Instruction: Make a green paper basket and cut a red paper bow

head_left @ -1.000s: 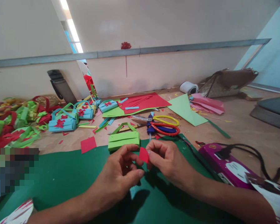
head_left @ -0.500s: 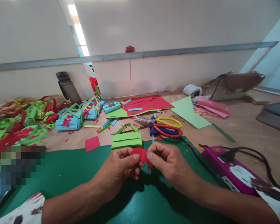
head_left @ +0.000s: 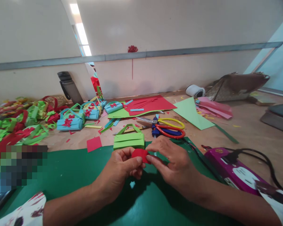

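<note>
A small rounded piece of red paper (head_left: 138,153) is held up over the green mat (head_left: 68,169). My left hand (head_left: 124,164) is closed on its left side, thumb in front and fingers behind. At the right edge, the thumb of my right hand (head_left: 169,160) touches the paper, its index finger arched just above; the other fingertips are partly hidden. Just behind the hands stands a light green paper handbag (head_left: 128,140) with a folded flap and an upright handle. A red paper square (head_left: 94,144) lies to its left, at the mat's edge.
Scissors with red and yellow handles (head_left: 169,128) lie beyond my right hand. Blue paper bags (head_left: 70,123) and a colourful heap (head_left: 19,122) are at left. Red sheets (head_left: 153,105) lie behind. A purple power strip (head_left: 235,171) with cables sits at right.
The fingers of my right hand have loosened and spread, index finger lifting at the paper's right edge. My left hand keeps its hold on the red paper.
</note>
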The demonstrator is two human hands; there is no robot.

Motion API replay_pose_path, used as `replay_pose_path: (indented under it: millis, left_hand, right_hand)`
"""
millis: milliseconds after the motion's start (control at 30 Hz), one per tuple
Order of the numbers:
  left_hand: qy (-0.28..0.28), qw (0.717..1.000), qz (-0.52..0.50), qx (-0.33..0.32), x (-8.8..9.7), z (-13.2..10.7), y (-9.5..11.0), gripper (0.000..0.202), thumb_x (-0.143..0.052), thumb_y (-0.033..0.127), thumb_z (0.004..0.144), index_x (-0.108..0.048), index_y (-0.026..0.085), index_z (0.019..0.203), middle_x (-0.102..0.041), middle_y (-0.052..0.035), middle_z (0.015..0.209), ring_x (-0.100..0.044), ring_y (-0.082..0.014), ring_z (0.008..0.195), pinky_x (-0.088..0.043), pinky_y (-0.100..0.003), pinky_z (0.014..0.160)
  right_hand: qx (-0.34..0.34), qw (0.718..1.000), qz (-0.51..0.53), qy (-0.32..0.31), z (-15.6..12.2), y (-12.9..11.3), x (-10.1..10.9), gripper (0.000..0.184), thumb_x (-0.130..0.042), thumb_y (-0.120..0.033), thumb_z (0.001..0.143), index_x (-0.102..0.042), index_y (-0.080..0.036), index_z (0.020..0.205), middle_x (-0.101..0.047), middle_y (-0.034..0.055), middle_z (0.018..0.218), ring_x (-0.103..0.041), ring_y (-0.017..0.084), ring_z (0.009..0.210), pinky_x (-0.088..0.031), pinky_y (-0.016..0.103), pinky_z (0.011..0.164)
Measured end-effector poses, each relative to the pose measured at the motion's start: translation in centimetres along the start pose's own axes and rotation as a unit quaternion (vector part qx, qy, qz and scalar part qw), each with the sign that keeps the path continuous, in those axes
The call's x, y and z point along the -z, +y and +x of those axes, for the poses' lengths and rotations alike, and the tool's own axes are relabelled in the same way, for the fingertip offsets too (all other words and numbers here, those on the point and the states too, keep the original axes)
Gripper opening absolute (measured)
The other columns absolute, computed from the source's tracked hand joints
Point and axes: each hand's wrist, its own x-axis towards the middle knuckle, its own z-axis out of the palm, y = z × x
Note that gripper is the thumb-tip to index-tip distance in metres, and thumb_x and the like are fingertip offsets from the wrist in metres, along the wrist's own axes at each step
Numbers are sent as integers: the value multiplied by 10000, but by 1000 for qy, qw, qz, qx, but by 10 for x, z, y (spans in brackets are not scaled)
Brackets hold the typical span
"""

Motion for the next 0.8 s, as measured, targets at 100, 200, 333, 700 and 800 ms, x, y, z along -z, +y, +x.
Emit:
replay_pose_path:
  millis: [100,200,333,700,800]
  left_hand:
    - [-20,999,28,-27,1,0,0,130,-660,228,750,-605,131,684,-588,-13,626,-501,-90,538,-417,-220,562]
    - [-30,998,50,-39,2,1,2,125,-690,200,718,-587,142,679,-568,10,577,-504,-93,533,-415,-223,572]
    - [-23,997,65,-37,3,3,4,117,-706,175,696,-593,145,691,-596,10,580,-532,-100,542,-426,-226,586]
    - [-12,993,104,-45,2,4,6,191,-716,273,699,-570,149,711,-601,11,542,-567,-114,534,-447,-231,578]
    - [-14,994,103,-45,2,4,5,198,-701,285,717,-556,150,708,-597,14,541,-564,-108,526,-442,-222,562]
  right_hand:
    - [27,999,8,-40,-1,0,0,111,-506,-105,849,-598,-168,849,-606,33,742,-540,146,700,-425,268,657]
    - [17,997,39,-58,-2,-2,-1,122,-495,-113,863,-603,-169,848,-611,28,740,-547,133,681,-422,244,631]
    - [3,995,56,-77,-2,-4,-1,126,-496,-114,867,-618,-148,866,-615,31,742,-551,126,684,-418,231,632]
    - [-10,994,45,-99,-5,-4,-1,114,-515,-169,873,-617,-165,821,-616,11,706,-538,116,633,-395,223,607]
    - [-15,993,48,-107,-5,-4,-1,122,-523,-148,862,-613,-162,780,-611,6,696,-533,110,626,-392,217,609]
